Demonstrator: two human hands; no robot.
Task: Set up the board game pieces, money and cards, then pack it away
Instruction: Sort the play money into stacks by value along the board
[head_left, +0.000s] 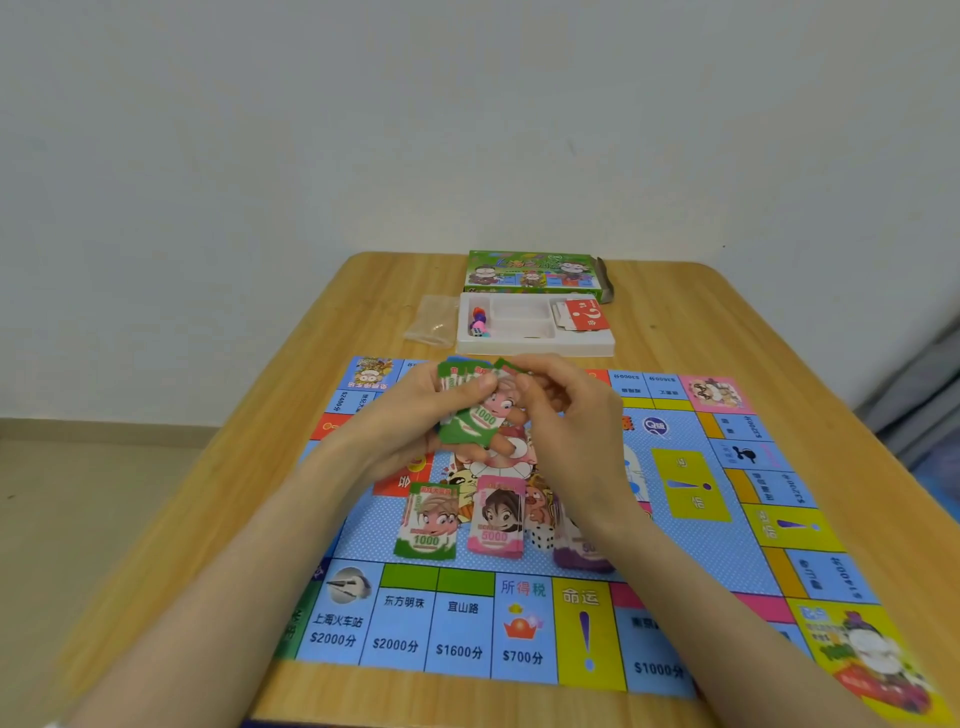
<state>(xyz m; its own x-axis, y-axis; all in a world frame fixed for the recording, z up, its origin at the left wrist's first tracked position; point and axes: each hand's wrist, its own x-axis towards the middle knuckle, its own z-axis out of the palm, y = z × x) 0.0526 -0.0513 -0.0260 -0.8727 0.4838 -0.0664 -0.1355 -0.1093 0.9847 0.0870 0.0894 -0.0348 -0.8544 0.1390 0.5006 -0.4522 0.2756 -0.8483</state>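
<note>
Notes (480, 418) marked 1000 sit gripped in left hand (410, 415), right hand (569, 415) pinching them too, above 1000 stack (428, 522) and 5000 stack (496, 519)

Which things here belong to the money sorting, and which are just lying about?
In use: left hand, right hand, held green notes, green pile, pink pile, purple pile, board.
Lying about: box, tray, red cards, clear bag, die.

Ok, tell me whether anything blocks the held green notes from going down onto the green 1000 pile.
Nothing visible does. The green notes, held by the left hand and right hand, hang over the board beyond the green 1000 pile; its top is uncovered. The pink 5000 pile lies beside it.
</note>
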